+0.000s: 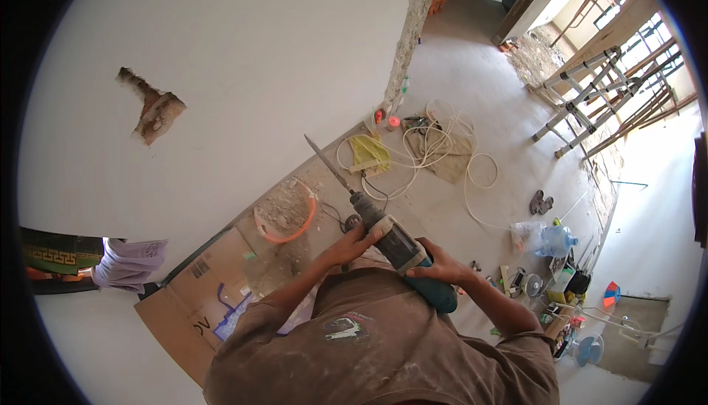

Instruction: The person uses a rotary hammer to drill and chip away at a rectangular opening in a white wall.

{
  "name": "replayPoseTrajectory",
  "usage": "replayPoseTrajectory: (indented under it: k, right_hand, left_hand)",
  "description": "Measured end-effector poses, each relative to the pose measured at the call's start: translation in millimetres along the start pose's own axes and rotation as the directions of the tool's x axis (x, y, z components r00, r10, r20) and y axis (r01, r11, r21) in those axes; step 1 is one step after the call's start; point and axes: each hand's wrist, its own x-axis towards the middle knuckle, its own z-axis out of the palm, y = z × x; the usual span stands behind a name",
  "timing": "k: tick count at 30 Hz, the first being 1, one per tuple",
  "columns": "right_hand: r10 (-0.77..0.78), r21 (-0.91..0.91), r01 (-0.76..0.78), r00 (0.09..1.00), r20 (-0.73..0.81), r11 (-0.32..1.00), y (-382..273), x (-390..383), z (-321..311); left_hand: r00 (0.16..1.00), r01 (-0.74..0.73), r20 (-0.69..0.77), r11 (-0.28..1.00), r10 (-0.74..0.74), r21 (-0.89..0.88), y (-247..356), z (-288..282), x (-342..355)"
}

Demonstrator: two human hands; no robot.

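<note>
Across the front of my body I hold a dark teal and grey rotary hammer drill [398, 245], tilted up to the left. A long pointed chisel bit [329, 162] extends from its chuck toward the white wall, its tip apparently apart from the surface. My left hand [352, 246] is closed at the front of the drill by the round end of its side handle [353, 222]. Around the rear grip is wrapped my right hand [438, 263]; some of its fingers are hidden. A jagged hole [155, 110] exposes reddish brick in the wall at left.
Below the wall stand an orange-rimmed tub of rubble [313, 217] and flattened cardboard [181, 281]. A loose white cable [472, 184] loops over the floor beside a yellow bag [369, 153]. At right are a folding ladder [582, 103], a water bottle [558, 241], sandals [540, 202] and clutter.
</note>
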Motion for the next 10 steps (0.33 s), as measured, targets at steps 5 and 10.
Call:
replayPoseTrajectory:
  k: [5, 10]
  right_hand:
    - [0.104, -0.159, -0.107, 0.994, -0.022, 0.982, 30.1, 42.2, -55.9]
    - [0.076, -0.393, -0.080, 0.997, -0.028, 0.916, 84.8, 97.0, -122.8]
  left_hand:
    - [0.977, 0.142, 0.078, 0.875, -0.200, 0.462, 13.9, -32.9, 27.1]
    - [0.940, 0.257, -0.296, 0.926, -0.172, 0.278, 17.0, -46.0, 58.1]
